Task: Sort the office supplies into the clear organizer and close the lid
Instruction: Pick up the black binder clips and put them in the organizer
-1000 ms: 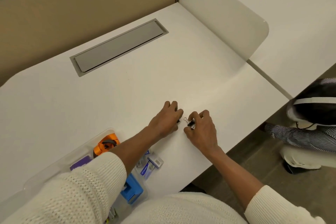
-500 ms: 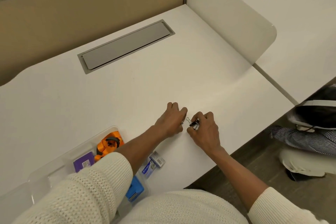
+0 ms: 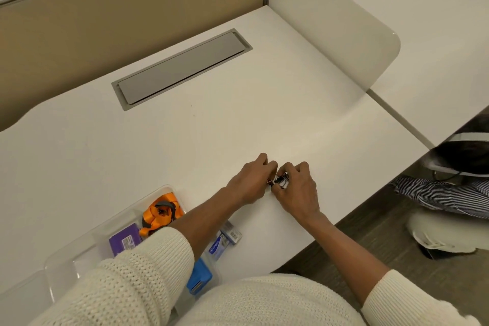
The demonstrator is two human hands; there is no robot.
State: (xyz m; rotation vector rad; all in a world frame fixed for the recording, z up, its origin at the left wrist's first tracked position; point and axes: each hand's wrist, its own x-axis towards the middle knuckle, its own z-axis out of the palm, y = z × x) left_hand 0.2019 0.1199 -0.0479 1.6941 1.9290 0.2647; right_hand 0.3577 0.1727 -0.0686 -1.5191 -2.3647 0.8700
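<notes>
Both hands meet right of the clear organizer [image 3: 79, 243]. Right hand [image 3: 299, 190] pinches binder clips [image 3: 281, 181]; left hand [image 3: 251, 180] curled, contents unclear. Advise gathering all clips securely before lifting.

The head view looks steeply forward and down from close above the desk [image 3: 185, 140] near edge.

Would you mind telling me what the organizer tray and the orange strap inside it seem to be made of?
The organizer tray looks like clear, glossy rigid plastic: the desk shows through its walls. The orange strap appears to be woven fabric, matte and softly folded, probably a lanyard; its weave is too small to confirm.
</notes>
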